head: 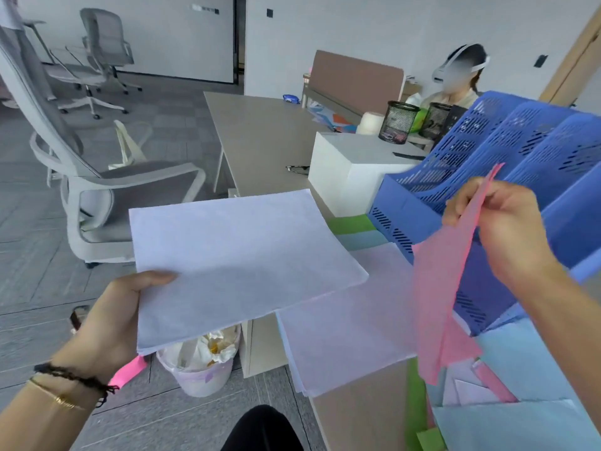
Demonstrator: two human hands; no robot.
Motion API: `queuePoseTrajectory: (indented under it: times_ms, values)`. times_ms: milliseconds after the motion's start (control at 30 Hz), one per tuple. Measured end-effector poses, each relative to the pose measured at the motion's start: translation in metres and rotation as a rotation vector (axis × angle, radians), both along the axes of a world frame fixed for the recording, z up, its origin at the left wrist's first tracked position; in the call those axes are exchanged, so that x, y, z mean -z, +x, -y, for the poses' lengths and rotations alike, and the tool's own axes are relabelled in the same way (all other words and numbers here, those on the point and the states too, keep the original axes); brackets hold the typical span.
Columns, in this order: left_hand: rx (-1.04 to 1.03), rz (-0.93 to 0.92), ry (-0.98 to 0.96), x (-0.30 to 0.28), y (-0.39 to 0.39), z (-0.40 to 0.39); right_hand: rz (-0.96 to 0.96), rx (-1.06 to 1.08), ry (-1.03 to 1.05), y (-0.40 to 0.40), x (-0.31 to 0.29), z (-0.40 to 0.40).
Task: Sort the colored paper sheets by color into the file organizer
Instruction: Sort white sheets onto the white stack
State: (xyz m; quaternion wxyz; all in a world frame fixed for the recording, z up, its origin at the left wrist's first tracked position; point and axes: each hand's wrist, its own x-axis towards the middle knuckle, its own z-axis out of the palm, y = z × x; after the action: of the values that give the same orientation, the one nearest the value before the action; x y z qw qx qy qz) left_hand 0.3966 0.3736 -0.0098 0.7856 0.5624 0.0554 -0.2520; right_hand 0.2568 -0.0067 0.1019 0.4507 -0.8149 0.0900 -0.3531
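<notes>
My left hand [110,323] grips a stack of pale lavender sheets [234,258] by its near left edge, held flat out beyond the desk edge. A bright pink strip [128,371] pokes out under that hand. My right hand [500,229] pinches a pink sheet [439,288] near its top; the sheet hangs almost edge-on in front of the blue file organizer [507,157]. The organizer has several perforated slots and stands at the right of the desk. More lavender sheets [344,327] lie on the desk, with light blue [533,359], green [416,395] and pink sheets scattered nearby.
A white box [344,167] stands behind the organizer, with mesh pen cups [397,121] beyond it. A waste bin [203,362] sits on the floor under the lifted stack. A grey office chair [107,193] stands at left. Another person sits at the far desk.
</notes>
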Motion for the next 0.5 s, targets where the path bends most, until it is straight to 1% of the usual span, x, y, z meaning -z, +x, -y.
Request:
queuePoseTrajectory:
  times_ms: [67,233,333,500]
  values:
    - [0.06,0.039,0.01,-0.002,-0.008,0.022,0.027,0.035,0.028,-0.013,-0.016,0.014]
    - [0.156,0.188,0.023,-0.005,-0.036,0.077,0.024,0.047,-0.022,-0.035,-0.035,0.027]
    - [0.18,0.175,-0.001,-0.002,-0.047,0.099,0.036,0.053,-0.035,-0.041,-0.041,0.026]
    - [0.205,0.133,0.042,0.012,-0.051,0.124,0.034,0.019,-0.057,-0.047,-0.057,0.019]
